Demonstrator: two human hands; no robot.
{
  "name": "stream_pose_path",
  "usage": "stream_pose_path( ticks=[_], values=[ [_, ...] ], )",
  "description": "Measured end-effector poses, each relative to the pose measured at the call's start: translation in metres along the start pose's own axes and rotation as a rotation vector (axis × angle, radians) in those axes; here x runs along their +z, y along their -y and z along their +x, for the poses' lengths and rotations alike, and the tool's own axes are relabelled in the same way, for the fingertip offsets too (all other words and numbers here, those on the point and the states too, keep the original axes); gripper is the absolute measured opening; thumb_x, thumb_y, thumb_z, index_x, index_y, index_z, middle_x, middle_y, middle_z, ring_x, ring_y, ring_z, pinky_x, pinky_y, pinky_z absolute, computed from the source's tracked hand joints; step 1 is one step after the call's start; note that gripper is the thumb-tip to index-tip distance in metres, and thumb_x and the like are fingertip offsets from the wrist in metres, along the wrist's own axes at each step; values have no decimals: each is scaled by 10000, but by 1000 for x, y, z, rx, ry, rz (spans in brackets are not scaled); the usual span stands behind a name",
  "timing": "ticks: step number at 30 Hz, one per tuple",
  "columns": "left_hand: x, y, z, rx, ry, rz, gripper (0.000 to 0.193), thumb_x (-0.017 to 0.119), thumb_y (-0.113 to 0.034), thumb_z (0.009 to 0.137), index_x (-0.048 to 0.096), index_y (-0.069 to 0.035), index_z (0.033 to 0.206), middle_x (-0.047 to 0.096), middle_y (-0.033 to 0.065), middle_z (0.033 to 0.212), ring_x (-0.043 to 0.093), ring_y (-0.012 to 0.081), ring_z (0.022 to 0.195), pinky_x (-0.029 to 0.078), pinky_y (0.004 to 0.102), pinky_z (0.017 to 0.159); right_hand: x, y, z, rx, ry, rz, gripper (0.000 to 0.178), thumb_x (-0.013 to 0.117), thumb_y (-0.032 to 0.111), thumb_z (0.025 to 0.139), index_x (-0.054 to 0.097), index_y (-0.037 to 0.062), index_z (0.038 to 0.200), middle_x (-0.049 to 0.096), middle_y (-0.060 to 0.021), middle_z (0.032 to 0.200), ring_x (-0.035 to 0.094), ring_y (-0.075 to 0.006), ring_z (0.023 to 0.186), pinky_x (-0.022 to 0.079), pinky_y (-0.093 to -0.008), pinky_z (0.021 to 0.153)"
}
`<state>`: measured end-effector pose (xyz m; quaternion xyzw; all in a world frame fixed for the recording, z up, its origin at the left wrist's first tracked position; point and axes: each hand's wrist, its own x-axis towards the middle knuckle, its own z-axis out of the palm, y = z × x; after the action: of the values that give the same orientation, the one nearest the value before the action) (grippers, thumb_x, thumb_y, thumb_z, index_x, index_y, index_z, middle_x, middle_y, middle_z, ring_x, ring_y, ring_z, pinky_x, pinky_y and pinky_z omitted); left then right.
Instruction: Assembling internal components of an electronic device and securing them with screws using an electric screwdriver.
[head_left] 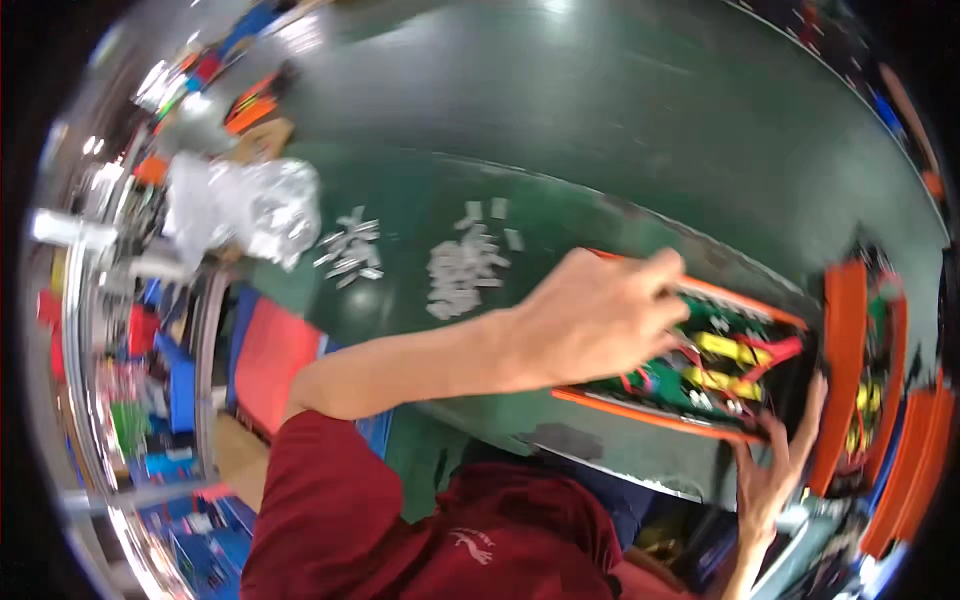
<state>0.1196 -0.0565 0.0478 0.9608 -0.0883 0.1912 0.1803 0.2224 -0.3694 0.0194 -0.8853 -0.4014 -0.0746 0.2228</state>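
Here, a clear plastic bag [280,205] lies toward the left on the green tabletop [392,305], then a loose scatter of small whitish pieces [352,248] and a denser pile [455,278]. The left hand [605,315] is over an orange-edged case [660,417] holding yellow components [725,347], its fingers curled; whether they pinch anything, I cannot tell. The right hand [768,485] has thumb and fingers spread at the case's right end, firmness unclear. Just beyond stands another orange-sided case [838,370]
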Motion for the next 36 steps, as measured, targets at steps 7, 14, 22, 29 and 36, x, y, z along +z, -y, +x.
stream_pose_path(
  ticks=[7, 14, 22, 29, 36],
  values=[
    [-57, 8, -108, -584, -359, -21, 233, 816, -203, 850, 765, -111, 1058, 679, 39, 955, 667, 154, 716, 496, 291, 554, -15, 5, -17, -29, -84, 16, 276, 745, 57, 865, 670, 2, 1125, 413, -223, 1582, 402, -405, 1456, 333, -502, 1188],
    [-64, 49, -164, -901, -337, 20, 184, 776, -167, 900, 773, -74, 1059, 672, 58, 952, 657, 195, 726, 515, 297, 639, -9, 14, -3, -28, -225, -15, 171, 677, 42, 927, 676, -13, 1089, 536, -218, 1467, 514, -393, 1341, 384, -495, 1141],
    [-49, 81, -140, -943, -173, -64, 277, 755, -233, 895, 717, 27, 981, 666, 164, 991, 659, 325, 895, 502, 389, 799, -19, 26, -27, 25, -230, -13, 215, 688, -28, 871, 688, 6, 1083, 555, -261, 1413, 528, -410, 1329, 402, -487, 1127],
    [-61, 60, -160, -851, -306, 59, 165, 675, -142, 972, 643, 5, 1041, 626, 115, 873, 597, 225, 803, 486, 331, 766, 5, 47, -16, -109, -314, 343, 322, 812, -4, 728, 700, 68, 1020, 658, -172, 1217, 646, -347, 1127, 537, -440, 926],
    [-33, -87, -88, -527, -357, -396, 195, 788, -98, 923, 702, 27, 1046, 724, 44, 937, 628, 104, 736, 509, 254, 642, 17, 129, -3, 65, 110, 1207, 306, 726, 84, 949, 664, 18, 1242, 690, -130, 1121, 707, -246, 1023, 593, -353, 838]
  ],
)
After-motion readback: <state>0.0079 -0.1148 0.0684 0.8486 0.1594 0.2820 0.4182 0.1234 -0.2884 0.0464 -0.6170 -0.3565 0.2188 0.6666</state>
